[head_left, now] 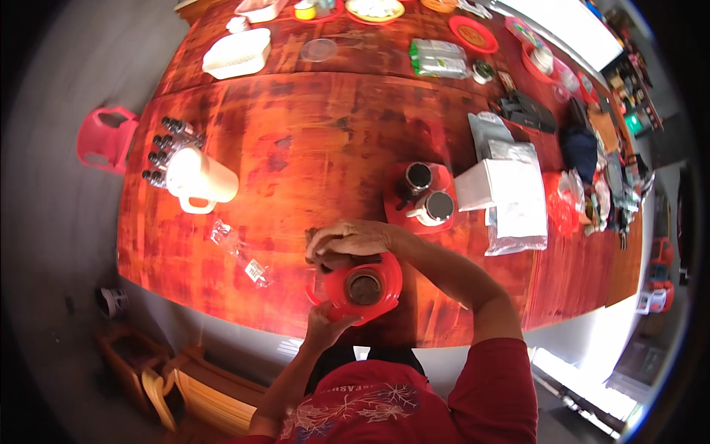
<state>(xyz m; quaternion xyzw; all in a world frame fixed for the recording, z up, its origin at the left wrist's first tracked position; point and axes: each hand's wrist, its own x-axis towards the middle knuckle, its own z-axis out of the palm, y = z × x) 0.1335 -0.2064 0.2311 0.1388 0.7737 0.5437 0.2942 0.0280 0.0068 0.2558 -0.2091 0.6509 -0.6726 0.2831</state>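
A red plastic tray with side handles (390, 296) lies near the table's front edge. In it stands a round metal-rimmed container (364, 288) with something brown inside. My left hand (325, 328) grips the tray's near left rim, thumb on top. Across the tray's far left side reaches my right hand (347, 240), its fingers curled downward just beyond the container. A brownish shape shows under those fingers, but its kind is hidden. Left of the tray lies a crumpled clear plastic wrapper (240, 254) with a white label.
At right, a second red tray (397, 214) bears two dark-lidded mugs (435, 208), beside white and grey plastic packages (518, 196). A cream pitcher (211, 176) stands left by several dark-capped bottles (164, 152). Farther back are a white basket (238, 55) and a green-silver packet (438, 58).
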